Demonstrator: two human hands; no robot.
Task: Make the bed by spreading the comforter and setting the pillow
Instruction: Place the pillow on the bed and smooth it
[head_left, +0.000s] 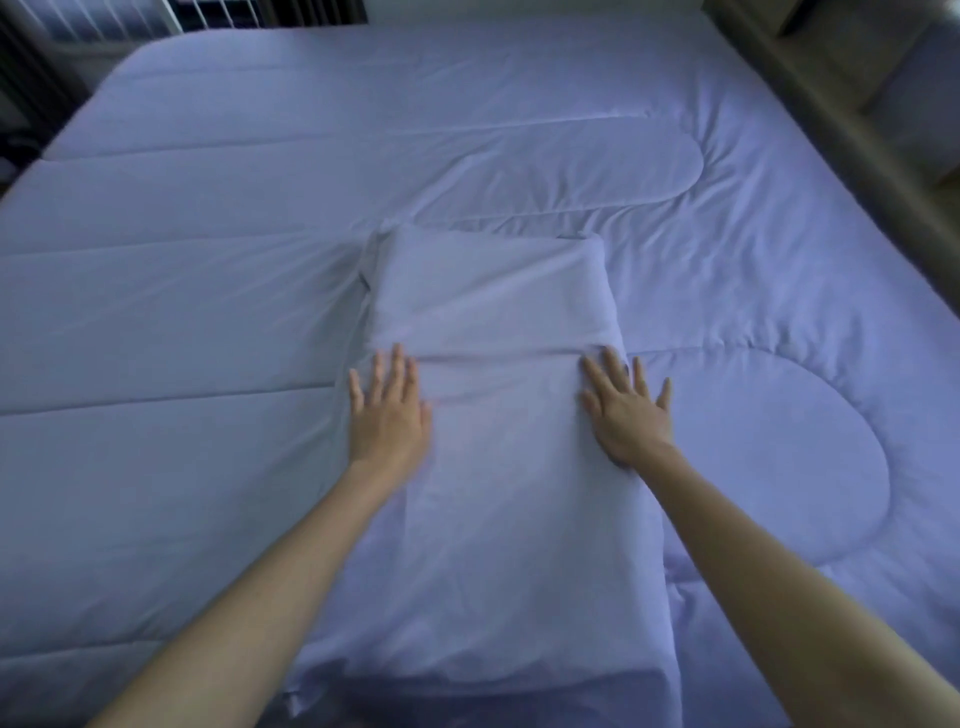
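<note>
Pillow (498, 405) lies on comforter (727, 322), between flat palms: left hand (389, 410) and right hand (626, 410), fingers spread, pressing its long edges.

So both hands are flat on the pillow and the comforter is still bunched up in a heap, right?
Not quite. The head view shows the comforter spread flat across the bed, not heaped. The left hand and right hand do lie flat on the pillow.
</note>
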